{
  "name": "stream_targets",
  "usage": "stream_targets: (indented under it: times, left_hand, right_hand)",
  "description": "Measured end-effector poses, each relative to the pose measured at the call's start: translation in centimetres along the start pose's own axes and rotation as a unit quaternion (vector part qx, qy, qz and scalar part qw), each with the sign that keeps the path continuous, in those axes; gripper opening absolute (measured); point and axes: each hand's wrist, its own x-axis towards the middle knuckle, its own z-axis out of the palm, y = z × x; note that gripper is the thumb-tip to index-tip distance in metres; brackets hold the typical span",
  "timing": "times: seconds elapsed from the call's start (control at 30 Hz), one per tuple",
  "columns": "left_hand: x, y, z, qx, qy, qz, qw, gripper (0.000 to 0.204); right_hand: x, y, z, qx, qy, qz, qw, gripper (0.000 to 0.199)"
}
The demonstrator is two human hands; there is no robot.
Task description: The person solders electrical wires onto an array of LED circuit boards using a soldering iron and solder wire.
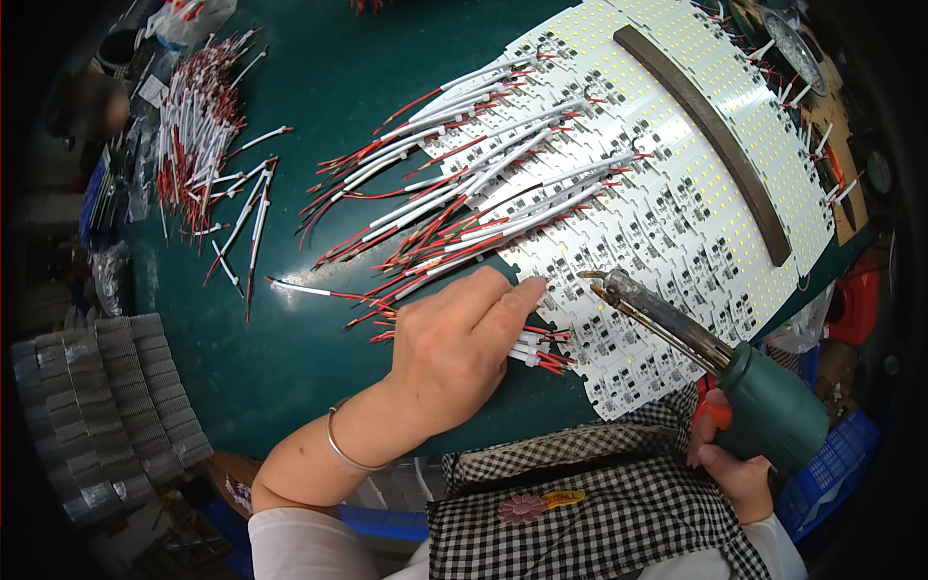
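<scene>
Green soldering gun (778, 411) held over white circuit boards (667, 193).
In the head view, the gun's handle is enclosed by the fingers of the right hand (730, 469), its tip poised near the left hand (454, 338). There, the fingers are bent and drawn together at the boards' edge; whether a wire is pinched cannot be told. Red-and-white wires (580, 172) are spread across boards and green desk (329, 87).

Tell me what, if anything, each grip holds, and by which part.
Right grip: soldering gun, by its green housing near the red trigger. Left grip: over wires; whether it holds any cannot be told.
</scene>
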Motion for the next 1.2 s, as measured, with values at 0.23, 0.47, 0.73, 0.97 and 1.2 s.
stream_targets:
  times: [0.23,0.47,0.73,0.97,1.2]
  left_hand:
    - [0.4,-0.6,-0.2,-0.07,-0.015,0.007,0.997,0.038]
    - [0.4,-1.1,-0.1,-0.094,-0.018,0.014,0.995,0.043]
    - [0.2,-0.8,0.1,-0.061,-0.012,0.038,0.997,0.039]
    - [0.2,0.0,-0.5,-0.032,-0.047,0.027,0.998,0.048]
    - [0.5,0.3,-0.8,-0.018,-0.061,0.027,0.998,0.049]
  right_hand:
    - [-0.7,0.7,-1.7,-0.195,-0.089,-0.082,0.973,0.064]
    - [-1.6,1.0,-0.8,-0.28,-0.026,0.112,0.953,0.031]
    - [1.5,0.3,0.3,-0.322,-0.058,-0.078,0.942,0.028]
    - [1.6,-0.3,1.5,-0.258,0.005,-0.099,0.961,0.026]
    - [-0.5,-1.1,0.6,-0.068,0.017,0.028,0.997,0.044]
